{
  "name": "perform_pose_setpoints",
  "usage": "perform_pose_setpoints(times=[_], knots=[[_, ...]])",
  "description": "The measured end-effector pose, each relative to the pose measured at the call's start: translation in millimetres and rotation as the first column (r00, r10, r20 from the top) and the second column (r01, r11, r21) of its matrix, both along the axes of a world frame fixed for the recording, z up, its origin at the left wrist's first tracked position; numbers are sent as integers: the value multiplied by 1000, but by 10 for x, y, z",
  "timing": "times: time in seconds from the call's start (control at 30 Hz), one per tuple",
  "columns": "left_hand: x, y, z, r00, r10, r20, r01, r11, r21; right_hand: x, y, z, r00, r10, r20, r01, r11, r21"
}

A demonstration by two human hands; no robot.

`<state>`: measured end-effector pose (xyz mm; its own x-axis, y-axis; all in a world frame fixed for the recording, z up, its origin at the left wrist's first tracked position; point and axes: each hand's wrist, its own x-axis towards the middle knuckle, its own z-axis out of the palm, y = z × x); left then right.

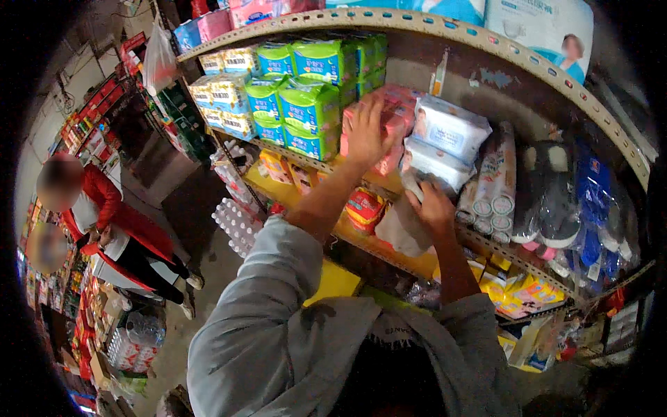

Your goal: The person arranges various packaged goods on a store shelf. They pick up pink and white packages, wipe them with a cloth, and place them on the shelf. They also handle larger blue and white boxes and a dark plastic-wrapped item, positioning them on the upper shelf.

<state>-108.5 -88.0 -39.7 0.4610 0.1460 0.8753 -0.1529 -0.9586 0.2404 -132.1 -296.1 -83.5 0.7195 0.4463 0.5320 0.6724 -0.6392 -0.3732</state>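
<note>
My left hand [367, 135] lies with its fingers spread against stacked pink packs [396, 111] on the metal shelf. Lower and to the right, my right hand [432, 207] is closed round a grey-beige cloth [403, 228], which hangs down over the shelf's front edge. White wipes packs [448, 132] are stacked just behind the cloth, right of the pink ones. To the left of my left hand stand green and blue pad packs [306, 111], piled in rows. The lower faces of the pink packs are partly hidden by my left hand.
Clear-wrapped rolls [493, 181] and bagged dark slippers [552, 194] fill the shelf's right side. White and yellow packs [226, 97] sit at its left end. A perforated metal rail [417, 21] edges the shelf above. A person in a red coat [114, 215] stands in the aisle at left.
</note>
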Motion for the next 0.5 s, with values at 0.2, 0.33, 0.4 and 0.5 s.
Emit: perform_pose_setpoints(times=[0.2, 0.33, 0.4, 0.5], knots=[[-506, -148, -287, 990, 61, -124, -61, 998, 3, -40, 29, 3, 999, 1, 33, -2, 1000, 18], [-772, -88, -857, 954, 37, -299, -1, 993, 121, -86, 36, 31, 998, -24, 64, 24, 1000, 0], [-850, -95, -845, 931, 13, -365, 46, 987, 151, -64, 19, -13, 997, -43, 68, 44, 999, -16], [-927, -73, -808, 930, -18, -368, 84, 983, 163, -98, 21, -3, 998, -44, 40, 44, 999, 3]])
